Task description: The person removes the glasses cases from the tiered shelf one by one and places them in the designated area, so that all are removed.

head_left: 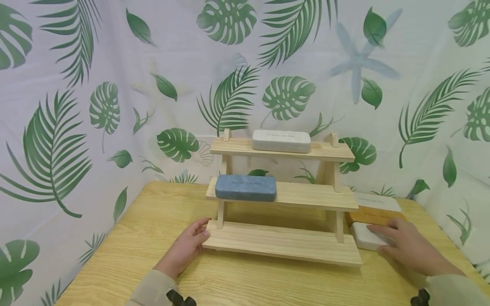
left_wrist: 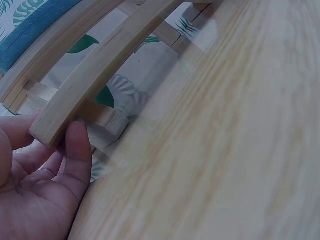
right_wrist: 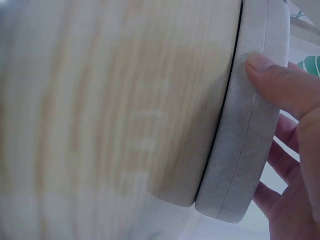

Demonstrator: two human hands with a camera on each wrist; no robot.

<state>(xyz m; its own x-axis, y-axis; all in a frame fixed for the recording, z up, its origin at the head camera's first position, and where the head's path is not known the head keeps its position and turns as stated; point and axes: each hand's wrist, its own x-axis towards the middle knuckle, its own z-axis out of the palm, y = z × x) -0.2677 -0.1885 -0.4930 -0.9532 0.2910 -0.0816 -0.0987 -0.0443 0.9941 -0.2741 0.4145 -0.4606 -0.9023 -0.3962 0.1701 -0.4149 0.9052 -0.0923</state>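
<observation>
One case (head_left: 281, 141) is lying on the top shelf of the rack (head_left: 283, 244), another case (head_left: 246, 188) sitting on the middle shelf at seven o'clock from it.

The stepped rack (head_left: 283, 244) is pale bare wood, matt, with smooth sanded boards. The counter (head_left: 126, 255) shows glossy yellow wood grain. The grey case (right_wrist: 245, 150) looks matt, finely grained, like felt.

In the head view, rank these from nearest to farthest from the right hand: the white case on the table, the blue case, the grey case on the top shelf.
From the right hand:
1. White case, on the table at the rack's right end, under the fingers.
2. Blue case, left end of the middle shelf.
3. Grey case, top shelf, highest and farthest back.
</observation>
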